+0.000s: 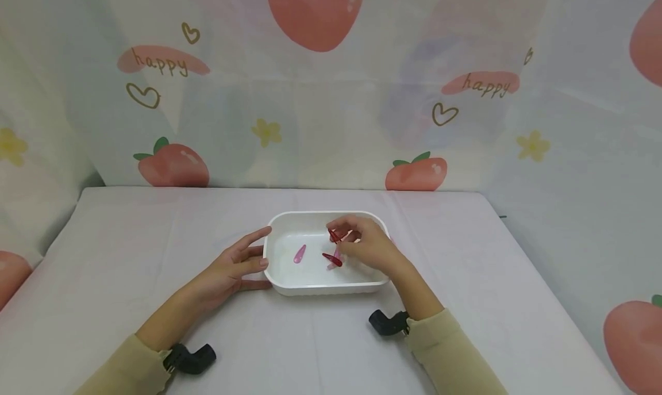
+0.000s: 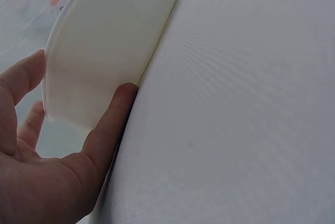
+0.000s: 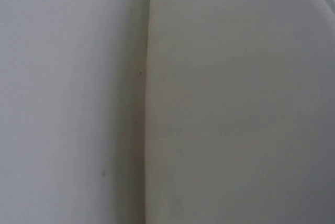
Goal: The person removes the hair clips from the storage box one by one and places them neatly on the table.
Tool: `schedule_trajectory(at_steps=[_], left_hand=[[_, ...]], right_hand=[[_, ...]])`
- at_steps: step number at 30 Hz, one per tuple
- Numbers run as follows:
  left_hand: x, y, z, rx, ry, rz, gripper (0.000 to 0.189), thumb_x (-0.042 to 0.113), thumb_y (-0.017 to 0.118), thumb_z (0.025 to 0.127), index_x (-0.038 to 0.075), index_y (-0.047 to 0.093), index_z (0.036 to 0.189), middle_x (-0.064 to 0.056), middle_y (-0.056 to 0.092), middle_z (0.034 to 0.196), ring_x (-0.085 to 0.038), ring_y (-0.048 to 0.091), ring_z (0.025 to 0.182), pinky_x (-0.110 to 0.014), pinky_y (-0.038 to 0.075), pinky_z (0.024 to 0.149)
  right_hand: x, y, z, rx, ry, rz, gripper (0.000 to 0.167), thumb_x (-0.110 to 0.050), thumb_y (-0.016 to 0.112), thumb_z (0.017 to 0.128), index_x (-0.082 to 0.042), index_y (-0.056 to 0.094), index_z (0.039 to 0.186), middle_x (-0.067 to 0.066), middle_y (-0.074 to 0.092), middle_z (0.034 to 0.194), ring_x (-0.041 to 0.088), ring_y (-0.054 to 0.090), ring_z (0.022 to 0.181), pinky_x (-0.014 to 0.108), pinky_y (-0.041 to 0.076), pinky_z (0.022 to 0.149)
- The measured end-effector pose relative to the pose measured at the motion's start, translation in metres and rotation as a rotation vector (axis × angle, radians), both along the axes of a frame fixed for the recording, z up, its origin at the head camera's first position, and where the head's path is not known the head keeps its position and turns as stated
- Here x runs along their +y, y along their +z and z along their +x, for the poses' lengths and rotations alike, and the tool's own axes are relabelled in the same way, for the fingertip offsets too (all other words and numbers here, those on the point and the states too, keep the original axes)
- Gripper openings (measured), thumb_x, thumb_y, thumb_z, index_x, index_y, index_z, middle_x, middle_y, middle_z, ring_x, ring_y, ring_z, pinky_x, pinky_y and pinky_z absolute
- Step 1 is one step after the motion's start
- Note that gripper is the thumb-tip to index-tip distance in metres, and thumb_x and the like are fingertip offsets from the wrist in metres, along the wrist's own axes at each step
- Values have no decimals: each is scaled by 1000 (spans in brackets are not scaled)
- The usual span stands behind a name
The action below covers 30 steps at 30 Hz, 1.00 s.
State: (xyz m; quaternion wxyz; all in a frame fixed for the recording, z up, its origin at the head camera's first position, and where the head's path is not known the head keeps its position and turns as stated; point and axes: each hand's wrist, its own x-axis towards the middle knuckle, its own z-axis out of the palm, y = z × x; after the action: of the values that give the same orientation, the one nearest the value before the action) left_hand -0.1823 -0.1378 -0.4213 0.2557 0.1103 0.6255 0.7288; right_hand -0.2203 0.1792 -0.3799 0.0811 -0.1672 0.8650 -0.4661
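Observation:
A white tray (image 1: 331,289) stands on the table, its left end touched by the spread fingers of my left hand (image 1: 227,271). In the left wrist view, the fingertips of the left hand (image 2: 57,177) rest along the outer wall of the tray (image 2: 99,51). My right hand (image 1: 367,242) reaches over the tray's right half and pinches a red snap hair clip (image 1: 334,236). Just below it lies a dark red hair clip (image 1: 333,260), overlapping a pink hair clip (image 1: 337,253). A second pink clip (image 1: 300,253) lies apart, left of centre in the tray.
A white cloth covers the table (image 1: 310,343), and a curtain (image 1: 331,107) with printed fruit hangs behind it. The right wrist view holds only the tray's outer wall (image 3: 225,98) and the tablecloth (image 3: 57,98). Each wrist carries a black camera mount (image 1: 192,359).

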Motion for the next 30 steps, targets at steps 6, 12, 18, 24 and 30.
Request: schedule_trajectory(at_steps=[6, 12, 18, 24, 30], left_hand=[[1, 0, 0, -3, 4, -1, 72, 10, 60, 100, 24, 22, 159, -22, 30, 155, -35, 53, 128, -53, 53, 96], [1, -1, 0, -6, 7, 0, 71, 9, 59, 100, 24, 23, 159, -22, 30, 155, -34, 54, 126, -54, 53, 96], [1, -1, 0, -10, 7, 2, 72, 8, 59, 100, 23, 22, 160, -22, 30, 156, -34, 54, 126, -53, 53, 96], [1, 0, 1, -15, 9, 1, 72, 9, 59, 99, 23, 22, 159, -22, 30, 156, -33, 55, 126, -53, 53, 96], [1, 0, 1, -14, 3, 1, 73, 10, 60, 99, 24, 22, 159, -21, 30, 156, -33, 55, 126, -53, 53, 96]], right_hand=[[6, 12, 1, -98, -55, -190, 46, -2, 66, 89, -12, 59, 134, 20, 68, 106, 42, 63, 88, 45, 60, 78], [17, 21, 1, -75, -62, -238, 42, -2, 64, 92, -10, 60, 132, 22, 65, 104, 40, 64, 92, 35, 60, 76], [27, 26, 0, -66, -71, -273, 38, -2, 61, 94, -10, 60, 132, 26, 63, 108, 29, 67, 91, 36, 61, 76], [36, 30, -2, -66, -99, -317, 37, -3, 62, 95, -8, 59, 132, 28, 61, 108, 35, 67, 92, 36, 62, 79], [46, 32, -3, -43, -124, -357, 36, -2, 63, 95, -3, 59, 130, 20, 61, 102, 30, 69, 89, 34, 61, 80]])
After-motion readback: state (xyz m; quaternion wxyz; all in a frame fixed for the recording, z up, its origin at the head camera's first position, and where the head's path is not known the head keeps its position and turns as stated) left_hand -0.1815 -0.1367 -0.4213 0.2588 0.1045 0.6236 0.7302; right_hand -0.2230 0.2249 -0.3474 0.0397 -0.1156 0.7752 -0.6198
